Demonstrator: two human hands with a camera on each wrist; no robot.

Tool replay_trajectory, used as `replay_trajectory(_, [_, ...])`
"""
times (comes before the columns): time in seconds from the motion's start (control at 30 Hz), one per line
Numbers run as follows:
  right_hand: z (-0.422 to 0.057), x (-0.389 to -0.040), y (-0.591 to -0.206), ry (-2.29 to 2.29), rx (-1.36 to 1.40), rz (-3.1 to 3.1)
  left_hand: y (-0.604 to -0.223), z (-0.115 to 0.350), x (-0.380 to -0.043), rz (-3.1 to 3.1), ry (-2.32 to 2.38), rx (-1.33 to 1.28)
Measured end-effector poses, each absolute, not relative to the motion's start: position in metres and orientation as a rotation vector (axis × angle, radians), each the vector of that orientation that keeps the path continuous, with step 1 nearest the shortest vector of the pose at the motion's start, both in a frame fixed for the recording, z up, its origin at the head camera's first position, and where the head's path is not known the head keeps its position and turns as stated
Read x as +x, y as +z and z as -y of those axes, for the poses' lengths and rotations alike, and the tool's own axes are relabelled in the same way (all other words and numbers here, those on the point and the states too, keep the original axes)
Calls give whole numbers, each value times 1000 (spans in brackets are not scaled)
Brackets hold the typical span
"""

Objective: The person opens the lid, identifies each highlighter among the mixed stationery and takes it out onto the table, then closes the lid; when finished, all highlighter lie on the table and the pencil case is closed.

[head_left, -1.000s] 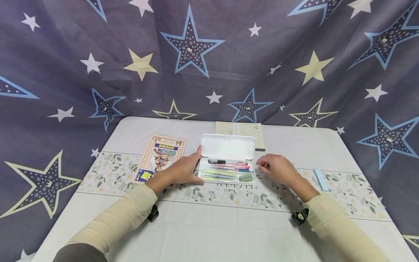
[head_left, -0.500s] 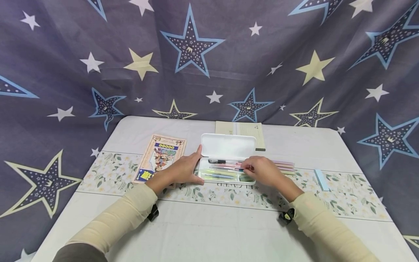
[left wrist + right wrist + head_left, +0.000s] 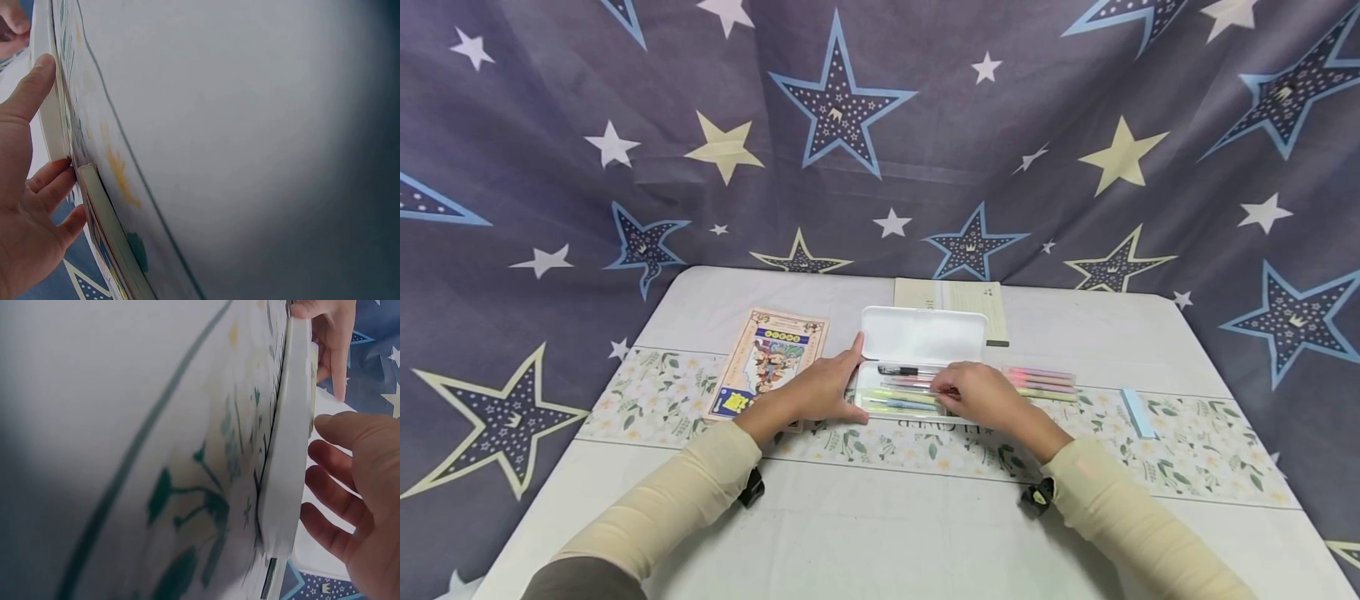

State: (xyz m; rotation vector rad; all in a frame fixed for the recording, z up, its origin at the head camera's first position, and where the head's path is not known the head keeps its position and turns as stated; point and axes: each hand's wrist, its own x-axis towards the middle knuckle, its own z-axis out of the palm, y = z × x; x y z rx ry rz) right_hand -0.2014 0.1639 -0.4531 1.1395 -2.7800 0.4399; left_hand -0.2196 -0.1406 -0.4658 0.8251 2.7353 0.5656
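A white pencil case (image 3: 922, 335) stands open, its lid tilted back. In its tray lie a black-gripped clear pen (image 3: 898, 370), pink pens and yellow and blue pens (image 3: 902, 404). My left hand (image 3: 820, 387) rests against the case's left end, thumb at the front corner and index finger by the lid, as the left wrist view (image 3: 31, 181) also shows. Over the tray's right half is my right hand (image 3: 985, 396), fingers bent among the pens. In the right wrist view a yellowish strip (image 3: 314, 387) shows by its thumb; whether it is pinched is unclear. The green block is hidden.
Left of the case lies a booklet (image 3: 748, 354) with a colourful cover. A cream notebook (image 3: 992, 304) lies behind the lid. Several pastel pens (image 3: 1052, 385) lie to the right, and a light-blue stick-like block (image 3: 1138, 412) farther right. A starry curtain (image 3: 880, 208) hangs behind the table.
My right hand has moved left from beside the case to over its tray, uncovering the pastel pens on the right and covering the green block. The left hand has stayed in place.
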Motion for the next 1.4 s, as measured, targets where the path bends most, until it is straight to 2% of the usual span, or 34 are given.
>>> replay_trajectory(1.4, [-157, -198, -454, 412, 1179, 2822, -463, 140, -218, -2728, 580, 813])
